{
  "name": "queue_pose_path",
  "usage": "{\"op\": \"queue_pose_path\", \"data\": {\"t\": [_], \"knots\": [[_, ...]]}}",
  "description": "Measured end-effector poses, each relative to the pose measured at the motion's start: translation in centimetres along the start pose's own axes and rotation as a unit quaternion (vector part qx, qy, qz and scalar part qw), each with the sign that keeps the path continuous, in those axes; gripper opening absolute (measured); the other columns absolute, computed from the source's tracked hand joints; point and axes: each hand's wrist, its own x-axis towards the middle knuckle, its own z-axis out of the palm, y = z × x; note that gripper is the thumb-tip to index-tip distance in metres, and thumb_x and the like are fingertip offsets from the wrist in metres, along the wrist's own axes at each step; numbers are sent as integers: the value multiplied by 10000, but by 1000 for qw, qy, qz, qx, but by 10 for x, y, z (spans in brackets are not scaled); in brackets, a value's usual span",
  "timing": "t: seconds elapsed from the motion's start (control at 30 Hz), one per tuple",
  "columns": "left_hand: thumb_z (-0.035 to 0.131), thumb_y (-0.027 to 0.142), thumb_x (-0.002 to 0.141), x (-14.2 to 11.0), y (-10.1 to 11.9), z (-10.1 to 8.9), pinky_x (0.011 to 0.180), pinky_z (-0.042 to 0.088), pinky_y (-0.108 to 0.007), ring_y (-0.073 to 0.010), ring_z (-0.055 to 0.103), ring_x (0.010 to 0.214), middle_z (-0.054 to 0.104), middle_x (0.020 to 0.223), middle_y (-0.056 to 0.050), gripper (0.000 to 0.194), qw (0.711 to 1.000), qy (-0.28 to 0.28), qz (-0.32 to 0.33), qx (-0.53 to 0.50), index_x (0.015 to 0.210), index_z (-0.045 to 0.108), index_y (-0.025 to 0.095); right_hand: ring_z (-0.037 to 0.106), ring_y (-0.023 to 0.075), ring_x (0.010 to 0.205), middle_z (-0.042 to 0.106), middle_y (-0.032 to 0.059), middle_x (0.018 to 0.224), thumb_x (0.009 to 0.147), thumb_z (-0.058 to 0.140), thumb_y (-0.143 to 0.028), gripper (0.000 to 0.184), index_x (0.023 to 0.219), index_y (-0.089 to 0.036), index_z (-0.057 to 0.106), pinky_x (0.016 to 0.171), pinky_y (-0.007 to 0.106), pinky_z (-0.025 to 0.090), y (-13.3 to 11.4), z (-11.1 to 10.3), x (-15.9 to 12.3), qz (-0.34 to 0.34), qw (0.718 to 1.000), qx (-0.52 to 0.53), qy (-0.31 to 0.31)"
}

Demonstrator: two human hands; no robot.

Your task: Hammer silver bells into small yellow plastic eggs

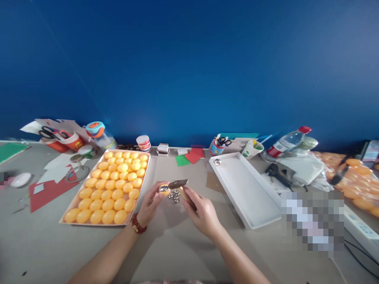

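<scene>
- Surface (pixel 166 252) of smooth matte grey, running far to a plain, deep-blue wall (pixel 189 71) with a soft sheen.
- Left on it, a shallow, pale rectangular box (pixel 76 199) holds rows of glossy round orange balls (pixel 108 204).
- Right, a long white rectangular tray (pixel 251 197) with low, smooth walls bears a shiny silver piece (pixel 217 161) at its far left corner.
- Far middle, flat red paper (pixel 195 155) and green paper (pixel 182 160) lie edge to edge, right of a squat white-lidded jar (pixel 143 143).
- Far right, a clear plastic bottle with a red cap (pixel 290 140) leans; right of it, a crinkled transparent bag of orange balls (pixel 355 185).
- Middle, between box and tray, the hands are apart from each other: the left hand (pixel 151 205) grips an orange ball with a shiny silver patch (pixel 164 189); the right hand (pixel 203 211) is closed around a tool with a flat, dark head (pixel 178 183) and tan handle. Whether head and ball touch, I cannot tell.
- Small, mirror-bright silver pieces (pixel 174 196) cluster just beyond and between the hands.
- Dark red beaded bracelet (pixel 138 227) on the left wrist.
</scene>
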Motion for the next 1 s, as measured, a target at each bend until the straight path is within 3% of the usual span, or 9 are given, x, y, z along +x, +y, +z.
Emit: {"op": "queue_pose_path", "data": {"t": [0.17, 0.3, 0.4, 0.57, 0.67, 0.77, 1.0], "knots": [[492, 340, 950, 1, 5, -1, 971, 485, -371, -248, 582, 1138, 616, 1204, -84, 306, 1000, -28, 11, 2, 1202, 614, 215, 726, 221, 834, 732, 117, 1073, 928, 481, -226, 366, 1291, -211, 522, 691, 268, 553, -1, -1, 1, 11, 1000, 21, -12], [521, 331, 939, 1, 10, 2, 932, 502, -356, -236, 591, 1089, 609, 1193, -87, 319, 998, -45, 31, 0, 1232, 593, 225, 647, 149, 529, 695, 48, 843, 931, 503, -280, 322, 1243, -203, 508, 512, 232, 524, -2, -3, 3, 117, 983, 142, -12], [540, 314, 932, -1, 12, 6, 935, 502, -365, -241, 584, 1096, 598, 1194, -100, 348, 996, -76, 42, -12, 1266, 565, 221, 466, 65, 352, 610, -17, 778, 932, 528, -362, 330, 1226, -221, 475, 333, 181, 399, -2, 0, 5, 208, 932, 294, -37], [592, 250, 906, -7, 9, 12, 945, 496, -391, -240, 573, 1105, 564, 1212, -97, 405, 993, -89, 79, -3, 1301, 503, 243, 418, 10, 343, 633, 37, 1040, 838, 674, -463, 450, 1169, -217, 492, 290, 167, 320, -2, 13, 8, 274, 847, 452, -59], [618, 219, 886, -8, 7, 13, 956, 474, -412, -241, 554, 1098, 570, 1161, -91, 392, 988, -87, 116, 49, 1265, 517, 236, 392, 9, 322, 638, -8, 871, 781, 743, -464, 491, 1125, -202, 511, 286, 162, 303, -3, 22, 7, 297, 811, 500, -62], [621, 223, 885, -7, 7, 13, 971, 451, -434, -250, 535, 1111, 577, 1159, -99, 394, 981, -98, 144, 80, 1265, 520, 228, 374, 27, 309, 551, -78, 641, 768, 766, -447, 523, 1140, -193, 502, 284, 153, 293, -3, 28, 6, 322, 782, 531, -51], [532, 378, 931, -7, 12, 14, 983, 444, -481, -289, 530, 1142, 561, 1189, -134, 370, 987, -113, 115, 1, 1249, 548, 190, 313, 8, 328, 546, -73, 644, 782, 762, -374, 489, 1153, -174, 515, 297, 134, 295, -6, 29, 6, 312, 709, 629, -74]]}}
